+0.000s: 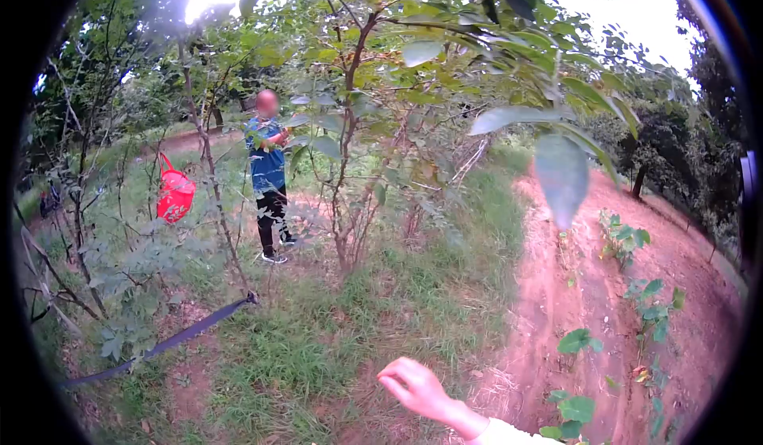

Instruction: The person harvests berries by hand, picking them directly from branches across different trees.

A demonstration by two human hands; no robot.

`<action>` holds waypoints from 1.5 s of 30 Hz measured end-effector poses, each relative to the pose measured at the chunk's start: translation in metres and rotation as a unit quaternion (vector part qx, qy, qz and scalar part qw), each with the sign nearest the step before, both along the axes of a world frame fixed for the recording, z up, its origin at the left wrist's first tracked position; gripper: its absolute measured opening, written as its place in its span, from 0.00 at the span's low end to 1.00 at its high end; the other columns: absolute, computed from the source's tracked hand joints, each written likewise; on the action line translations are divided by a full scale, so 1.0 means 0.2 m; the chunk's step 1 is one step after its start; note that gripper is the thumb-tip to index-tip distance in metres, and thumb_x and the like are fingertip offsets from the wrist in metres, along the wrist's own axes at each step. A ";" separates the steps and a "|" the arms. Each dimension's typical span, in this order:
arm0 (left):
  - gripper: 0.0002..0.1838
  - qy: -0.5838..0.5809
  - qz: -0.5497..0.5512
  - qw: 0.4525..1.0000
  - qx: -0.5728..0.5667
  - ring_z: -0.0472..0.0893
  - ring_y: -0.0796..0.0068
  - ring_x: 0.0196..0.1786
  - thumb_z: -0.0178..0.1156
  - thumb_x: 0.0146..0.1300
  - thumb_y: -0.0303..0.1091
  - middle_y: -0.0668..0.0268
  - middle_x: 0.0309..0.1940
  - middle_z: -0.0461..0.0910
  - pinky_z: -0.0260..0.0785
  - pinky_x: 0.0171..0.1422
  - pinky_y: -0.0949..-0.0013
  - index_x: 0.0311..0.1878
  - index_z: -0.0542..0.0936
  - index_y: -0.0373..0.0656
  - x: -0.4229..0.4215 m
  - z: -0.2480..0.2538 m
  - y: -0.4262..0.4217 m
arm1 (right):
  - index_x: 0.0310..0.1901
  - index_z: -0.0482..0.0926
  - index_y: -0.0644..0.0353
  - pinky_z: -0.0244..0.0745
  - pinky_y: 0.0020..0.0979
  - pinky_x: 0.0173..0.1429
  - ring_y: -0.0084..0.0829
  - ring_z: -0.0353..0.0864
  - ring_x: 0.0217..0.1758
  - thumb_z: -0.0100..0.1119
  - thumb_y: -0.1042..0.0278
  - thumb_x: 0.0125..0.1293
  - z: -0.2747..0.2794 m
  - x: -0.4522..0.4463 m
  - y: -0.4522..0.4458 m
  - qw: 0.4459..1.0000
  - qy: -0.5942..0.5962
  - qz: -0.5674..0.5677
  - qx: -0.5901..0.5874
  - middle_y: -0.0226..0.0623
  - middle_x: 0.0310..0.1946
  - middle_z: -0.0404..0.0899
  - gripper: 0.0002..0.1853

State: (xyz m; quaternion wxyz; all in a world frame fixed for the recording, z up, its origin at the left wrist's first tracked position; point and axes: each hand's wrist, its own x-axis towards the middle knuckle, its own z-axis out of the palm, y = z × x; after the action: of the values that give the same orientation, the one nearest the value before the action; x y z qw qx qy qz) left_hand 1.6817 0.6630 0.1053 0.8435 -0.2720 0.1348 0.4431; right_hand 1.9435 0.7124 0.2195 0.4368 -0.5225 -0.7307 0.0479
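Note:
My right hand [417, 387] reaches in from the bottom right, out of a pale cream sleeve [509, 431]. Its fingers are curled in toward the thumb; whether anything small is pinched between them I cannot make out. Below and behind it lie grass and dry straw [389, 397]. My left hand is out of view. Close overhead hang leafy branches, with one large blurred leaf [562, 179] near the camera. A thin-stemmed shrub [347, 143] stands ahead, beyond my hand.
A person in a blue shirt [268, 159] stands ahead left, arms raised at the branches. A red basket [175, 195] hangs among stems at left. A dark blue strap [187, 334] slants across lower left. Bare soil [548, 318] with leafy plants [578, 342] runs along the right.

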 end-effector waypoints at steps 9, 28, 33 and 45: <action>0.22 -0.024 -0.098 0.989 0.110 0.57 0.81 0.17 0.49 0.74 0.49 0.74 0.15 0.56 0.49 0.18 0.76 0.24 0.69 0.48 -0.19 0.08 -0.02 | 0.40 0.81 0.61 0.73 0.24 0.35 0.23 0.79 0.37 0.58 0.71 0.69 0.93 0.18 -0.45 0.939 0.102 -0.177 0.275 0.33 0.34 0.79 0.04; 0.10 -0.012 -0.124 0.989 0.075 0.60 0.82 0.20 0.49 0.76 0.39 0.75 0.19 0.61 0.50 0.20 0.77 0.44 0.77 0.45 -0.67 0.02 -0.39 | 0.55 0.76 0.61 0.67 0.19 0.30 0.17 0.77 0.36 0.61 0.53 0.68 1.91 0.07 -0.46 0.918 0.299 -0.161 0.206 0.32 0.45 0.83 0.21; 0.09 0.017 -0.129 0.989 0.076 0.59 0.83 0.20 0.51 0.75 0.38 0.75 0.20 0.61 0.49 0.19 0.78 0.43 0.77 0.45 -0.68 0.05 -0.42 | 0.47 0.76 0.63 0.64 0.20 0.22 0.18 0.76 0.27 0.62 0.59 0.67 1.93 0.09 -0.41 0.928 0.267 -0.141 0.219 0.33 0.37 0.83 0.16; 0.08 -0.003 -0.172 0.982 0.072 0.61 0.82 0.21 0.51 0.75 0.36 0.74 0.21 0.62 0.51 0.21 0.77 0.39 0.74 0.44 -0.67 0.02 -0.46 | 0.38 0.77 0.63 0.71 0.22 0.32 0.15 0.74 0.29 0.63 0.65 0.64 1.57 -0.05 -0.66 0.946 0.181 -0.200 0.178 0.27 0.28 0.78 0.10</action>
State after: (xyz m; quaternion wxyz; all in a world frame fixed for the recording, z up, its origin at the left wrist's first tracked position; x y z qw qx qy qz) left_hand 1.5483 0.5719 0.1097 0.9248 -0.1846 0.1452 0.2993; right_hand 1.9335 0.5804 0.5343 0.6483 -0.5541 -0.5164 -0.0776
